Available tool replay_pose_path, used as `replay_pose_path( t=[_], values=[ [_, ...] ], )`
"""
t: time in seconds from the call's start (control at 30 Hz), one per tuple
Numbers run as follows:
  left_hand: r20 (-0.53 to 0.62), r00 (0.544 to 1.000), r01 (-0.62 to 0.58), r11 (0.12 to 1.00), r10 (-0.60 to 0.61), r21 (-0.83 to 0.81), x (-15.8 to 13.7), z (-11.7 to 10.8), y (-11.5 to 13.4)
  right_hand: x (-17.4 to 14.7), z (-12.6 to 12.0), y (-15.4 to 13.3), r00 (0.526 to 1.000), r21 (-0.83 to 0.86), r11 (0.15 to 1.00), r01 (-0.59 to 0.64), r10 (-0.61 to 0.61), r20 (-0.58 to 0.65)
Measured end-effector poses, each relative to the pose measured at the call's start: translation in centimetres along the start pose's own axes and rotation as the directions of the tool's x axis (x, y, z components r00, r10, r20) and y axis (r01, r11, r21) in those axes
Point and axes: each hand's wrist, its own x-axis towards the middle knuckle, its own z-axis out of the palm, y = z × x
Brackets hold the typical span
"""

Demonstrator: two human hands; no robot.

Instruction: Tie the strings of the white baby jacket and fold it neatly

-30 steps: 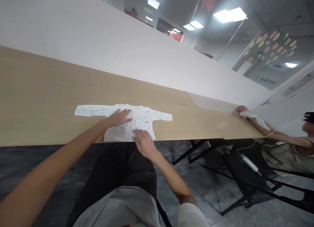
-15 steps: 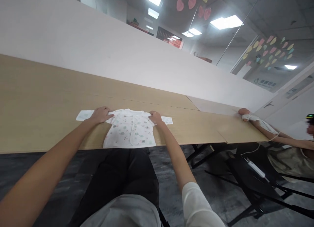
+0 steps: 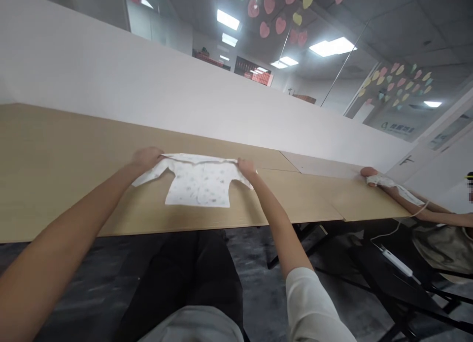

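If the left hand [image 3: 149,157] loosens or the right hand [image 3: 247,167] tugs harder, the shirt [image 3: 201,184] could well skew and crease! Left clasps its top edge at ten o'clock, right at two, arms stretched toward twelve. It spans between them over the table [image 3: 295,194], hem at six; whether that touches down, can't tell.

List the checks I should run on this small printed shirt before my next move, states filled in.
1. Left hand gripping the shirt at one shoulder: ok.
2. Right hand gripping the other shoulder: ok.
3. Sleeves straight out: not ok, both slant downward.
4. Hem touching the table: cannot tell.
5. Front fastened: cannot tell, blurred.
6. Co-worker's arm away from the shirt: ok, far right.
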Motion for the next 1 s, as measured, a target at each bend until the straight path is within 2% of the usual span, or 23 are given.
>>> replay_pose_path(
  t=[0.07, 0.13, 0.17, 0.23, 0.3, 0.4, 0.47, 0.53, 0.67, 0.73, 0.83, 0.93, 1.0],
  values=[
    [-0.153, 0.988, 0.017, 0.999, -0.008, 0.052, 0.7, -2.1, -0.2, 1.0, -2.6, 1.1, 0.987, -0.034, 0.999, -0.009, 0.004, -0.159],
    [-0.291, 0.957, 0.020, 0.996, 0.007, 0.090, 0.4, -3.2, -0.8, 1.3, -4.3, 1.8, 0.958, -0.056, 0.998, 0.004, -0.020, -0.287],
    [-0.338, 0.941, 0.007, 0.994, 0.029, 0.105, -0.1, -3.3, -1.3, 1.1, -4.6, 2.0, 0.946, -0.069, 0.997, 0.034, -0.054, -0.320],
    [-0.360, 0.926, -0.067, 0.987, 0.116, 0.146, -1.6, -2.4, -2.3, 0.0, -4.0, 2.1, 0.930, -0.112, 0.983, 0.143, -0.172, -0.324],
    [-0.283, 0.927, -0.204, 0.963, 0.247, 0.176, -3.6, -0.6, -3.5, -1.9, -2.1, 2.0, 0.910, -0.163, 0.942, 0.292, -0.326, -0.256],
    [-0.171, 0.927, -0.315, 0.941, 0.333, 0.122, -6.9, 2.8, -5.1, -5.2, 1.5, 1.7, 0.847, -0.198, 0.851, 0.486, -0.514, -0.134],
    [-0.073, 0.926, -0.368, 0.929, 0.371, 0.045, -9.0, 4.8, -5.7, -7.4, 3.7, 1.5, 0.804, -0.200, 0.800, 0.565, -0.589, -0.084],
    [-0.016, 0.930, -0.366, 0.930, 0.366, -0.025, -10.8, 6.3, -5.8, -9.2, 5.2, 1.4, 0.774, -0.189, 0.768, 0.612, -0.631, -0.057],
    [0.028, 0.944, -0.326, 0.942, 0.329, -0.081, -13.3, 8.1, -5.9, -11.5, 6.8, 1.8, 0.752, -0.165, 0.738, 0.654, -0.658, 0.035],
    [0.025, 0.953, -0.299, 0.950, 0.302, -0.089, -14.0, 8.7, -6.5, -12.1, 7.2, 2.5, 0.771, -0.154, 0.757, 0.636, -0.632, 0.080],
    [0.002, 0.974, -0.225, 0.968, 0.226, -0.111, -14.6, 9.5, -8.2, -12.6, 7.6, 3.8, 0.862, -0.119, 0.853, 0.507, -0.499, 0.092],
    [-0.039, 0.987, -0.159, 0.978, 0.155, -0.138, -15.0, 9.9, -9.5, -12.9, 8.2, 5.3, 0.961, -0.020, 0.962, 0.274, -0.272, 0.056],
    [-0.059, 0.989, -0.141, 0.980, 0.134, -0.143, -15.2, 9.7, -9.6, -13.0, 8.8, 6.0, 0.996, 0.082, 0.993, 0.089, -0.091, 0.019]
  ],
)
